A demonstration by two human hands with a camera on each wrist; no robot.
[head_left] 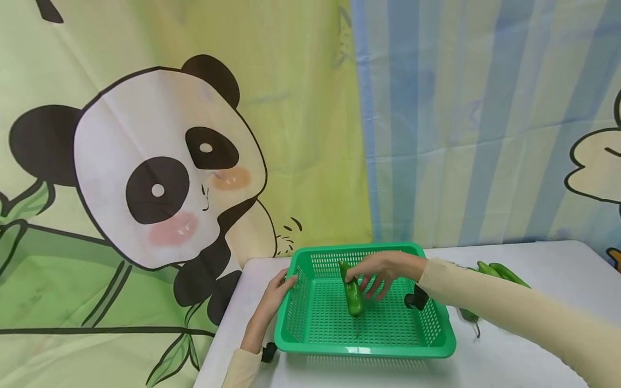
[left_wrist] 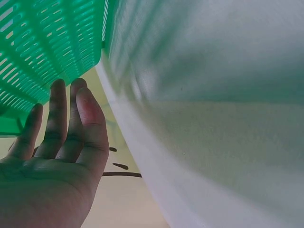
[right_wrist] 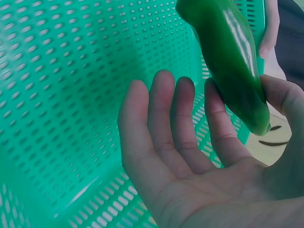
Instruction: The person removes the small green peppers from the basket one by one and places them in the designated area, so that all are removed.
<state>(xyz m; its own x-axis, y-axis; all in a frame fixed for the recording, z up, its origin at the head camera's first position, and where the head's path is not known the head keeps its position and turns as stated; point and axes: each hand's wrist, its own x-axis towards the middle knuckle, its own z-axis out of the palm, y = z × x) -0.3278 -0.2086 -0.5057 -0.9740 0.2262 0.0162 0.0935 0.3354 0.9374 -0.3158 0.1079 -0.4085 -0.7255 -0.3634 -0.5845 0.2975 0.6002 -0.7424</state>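
My right hand (head_left: 380, 272) is over the inside of a green plastic basket (head_left: 364, 353). It pinches one end of a glossy green pepper (head_left: 354, 297) between thumb and index finger; the other fingers (right_wrist: 164, 109) are spread apart from it. In the right wrist view, the pepper (right_wrist: 228, 57) slants above the palm. At the basket's left side is my left hand (head_left: 274, 296), its thumb over the rim and its fingers along the outside. The left wrist view shows those fingers (left_wrist: 57, 118) nearly straight, beside the slotted wall (left_wrist: 52, 52).
Several more green peppers (head_left: 504, 274) lie on the white table (head_left: 558, 264) to the right of the basket, partly hidden by my right sleeve (head_left: 504, 304). Behind the table hangs a printed curtain (head_left: 310, 134) with a panda and blue stripes.
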